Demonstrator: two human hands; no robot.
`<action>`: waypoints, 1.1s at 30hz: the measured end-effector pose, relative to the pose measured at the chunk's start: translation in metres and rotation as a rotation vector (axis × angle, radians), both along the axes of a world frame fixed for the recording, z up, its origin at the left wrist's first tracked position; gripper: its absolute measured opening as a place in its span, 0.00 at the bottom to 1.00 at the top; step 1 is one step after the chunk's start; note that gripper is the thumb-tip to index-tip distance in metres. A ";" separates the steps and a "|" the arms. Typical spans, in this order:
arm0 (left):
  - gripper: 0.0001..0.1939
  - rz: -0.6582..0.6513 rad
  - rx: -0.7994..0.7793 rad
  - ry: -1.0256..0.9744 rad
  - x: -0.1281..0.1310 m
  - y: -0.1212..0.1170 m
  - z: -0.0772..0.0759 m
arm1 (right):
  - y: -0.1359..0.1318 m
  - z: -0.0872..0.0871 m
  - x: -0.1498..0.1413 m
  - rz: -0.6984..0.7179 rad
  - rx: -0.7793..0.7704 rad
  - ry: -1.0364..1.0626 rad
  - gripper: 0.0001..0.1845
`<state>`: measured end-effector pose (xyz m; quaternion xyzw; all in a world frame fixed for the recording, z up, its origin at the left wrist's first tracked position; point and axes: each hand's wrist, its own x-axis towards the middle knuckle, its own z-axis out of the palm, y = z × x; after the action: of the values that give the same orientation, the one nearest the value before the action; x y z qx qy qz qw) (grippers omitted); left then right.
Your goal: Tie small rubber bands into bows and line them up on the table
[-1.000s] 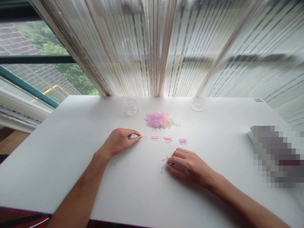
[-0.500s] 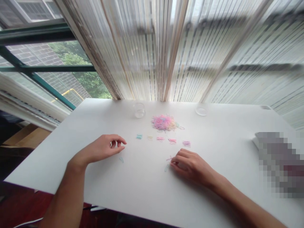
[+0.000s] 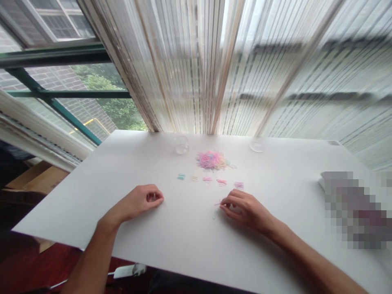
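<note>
My left hand (image 3: 146,198) rests low over the table's left half, thumb and fingertips pinched together. Whatever is in that pinch is hidden or too small to make out. Toward the right, my right hand (image 3: 240,204) is closed at the fingertips on a thin pink loop (image 3: 217,203), whose end sticks out to the left. Just below those fingertips lies a thin pale-blue loop (image 3: 214,215). Beyond both hands runs a row of small colour groups: teal loops (image 3: 181,177), yellow loops (image 3: 194,178), pink loops (image 3: 207,179), deeper pink loops (image 3: 221,182) and purple loops (image 3: 239,185).
A mixed pile of pastel loops (image 3: 211,160) lies behind the row. A clear jar (image 3: 182,145) stands behind it to the left, with a clear round lid (image 3: 256,146) to the right. A blurred-out object (image 3: 355,208) sits at the white table's (image 3: 183,241) right.
My left hand has come down and closed its fingertips where a pale-blue loop lay; that loop no longer shows. My right hand has barely moved. The camera view has shifted slightly.
</note>
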<state>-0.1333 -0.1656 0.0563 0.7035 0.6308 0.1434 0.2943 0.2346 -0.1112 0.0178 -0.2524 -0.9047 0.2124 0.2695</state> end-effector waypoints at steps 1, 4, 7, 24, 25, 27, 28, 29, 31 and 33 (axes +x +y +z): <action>0.12 0.018 0.042 -0.021 0.002 0.006 0.002 | 0.000 0.000 0.000 -0.004 0.000 0.001 0.09; 0.16 0.102 0.205 -0.118 0.009 0.034 0.009 | 0.001 -0.001 -0.001 -0.001 -0.015 0.003 0.09; 0.19 0.207 0.311 -0.235 0.017 0.074 0.014 | 0.001 -0.002 -0.001 -0.002 -0.031 0.001 0.09; 0.17 0.089 0.034 -0.202 0.022 0.088 -0.009 | 0.002 -0.003 0.001 0.000 -0.106 0.022 0.09; 0.17 0.098 0.045 -0.197 0.022 0.087 -0.010 | 0.002 -0.004 0.001 -0.002 -0.109 0.018 0.09; 0.17 0.109 0.057 -0.193 0.022 0.087 -0.011 | 0.003 -0.004 0.001 -0.007 -0.115 0.010 0.09; 0.17 0.110 0.058 -0.189 0.023 0.087 -0.012 | 0.003 -0.004 0.001 -0.009 -0.118 0.007 0.09; 0.17 0.106 0.057 -0.183 0.023 0.088 -0.012 | 0.003 -0.004 0.001 -0.011 -0.118 0.004 0.10; 0.17 0.093 0.054 -0.165 0.023 0.088 -0.012 | 0.003 -0.003 0.001 -0.012 -0.121 -0.004 0.11; 0.17 0.080 0.054 -0.148 0.023 0.088 -0.012 | 0.002 -0.003 0.002 -0.013 -0.126 -0.015 0.11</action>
<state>-0.1102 -0.0775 0.0438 0.6728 0.6310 0.2237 0.3149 0.2364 -0.1088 0.0150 -0.2762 -0.8899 0.2652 0.2479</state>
